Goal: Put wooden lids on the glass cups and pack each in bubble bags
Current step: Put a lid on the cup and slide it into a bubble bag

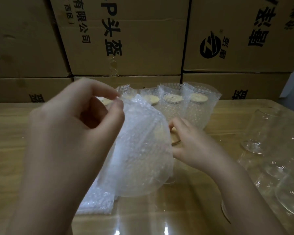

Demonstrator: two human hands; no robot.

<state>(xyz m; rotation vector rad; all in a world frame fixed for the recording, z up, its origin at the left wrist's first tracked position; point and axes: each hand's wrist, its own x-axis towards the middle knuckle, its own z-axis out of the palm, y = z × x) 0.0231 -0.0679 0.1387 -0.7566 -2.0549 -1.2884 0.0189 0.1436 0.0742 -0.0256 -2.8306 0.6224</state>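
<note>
Firstly, noted left hand [71, 133] raised over the desk [10, 150], grip pinching the top edge of an open bubble bag [139, 146]. Spotted a stack of flat bubble bags [95, 199] beneath it. Found right hand [195, 145] just beside the bag, grip curled round the wooden lid [176, 140] of a glass cup [167, 181], mostly hidden. Logged packed cups [173, 102] behind, bare glasses [268, 146] far right.
</note>
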